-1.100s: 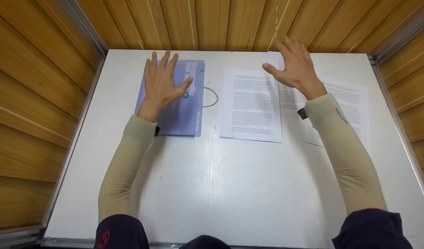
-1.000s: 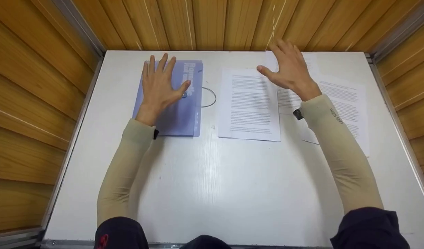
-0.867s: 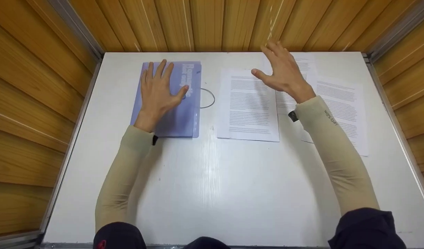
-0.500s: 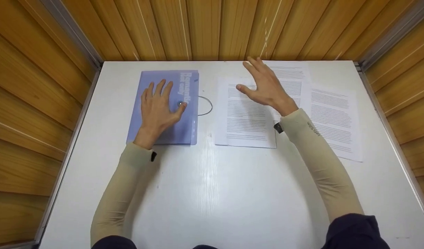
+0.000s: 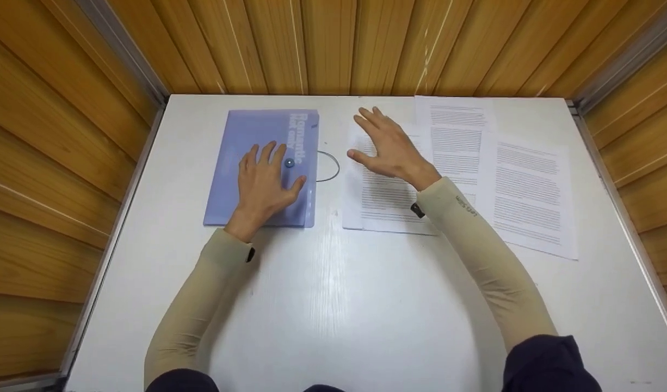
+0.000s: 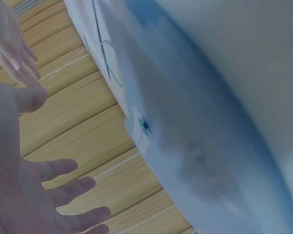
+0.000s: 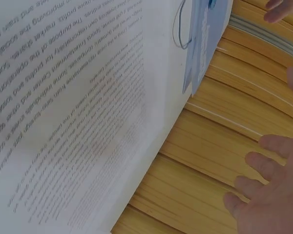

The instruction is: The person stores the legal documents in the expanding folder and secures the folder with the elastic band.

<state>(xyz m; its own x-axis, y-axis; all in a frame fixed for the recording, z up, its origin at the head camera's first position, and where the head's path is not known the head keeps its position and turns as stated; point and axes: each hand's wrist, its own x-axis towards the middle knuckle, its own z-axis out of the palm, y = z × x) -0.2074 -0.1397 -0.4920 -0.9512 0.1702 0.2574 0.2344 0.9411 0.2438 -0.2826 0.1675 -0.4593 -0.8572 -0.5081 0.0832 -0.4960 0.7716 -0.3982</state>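
A translucent blue-purple document folder (image 5: 230,163) lies on the left of the white table, with white lettering, a round button (image 5: 289,162) and an elastic cord loop (image 5: 333,163) past its right edge. Over the folder hovers my left hand (image 5: 265,185), fingers spread and holding nothing; the left wrist view shows its shadow on the folder. My right hand (image 5: 390,147), also spread and bare, is above the nearest printed sheet (image 5: 388,201) and hides part of its text. In the right wrist view the printed page (image 7: 78,97) fills the left side, apart from the fingers.
Two more printed sheets lie to the right, one toward the back (image 5: 458,125) and one farther right (image 5: 529,201), their edges overlapping. Wood-panelled walls (image 5: 333,49) with metal corner posts close in the white table (image 5: 333,305) at the back and both sides.
My right hand has moved left and toward me, from over the rear sheet to over the nearest one. My left hand has drawn back toward me over the folder, baring its button and lettering.
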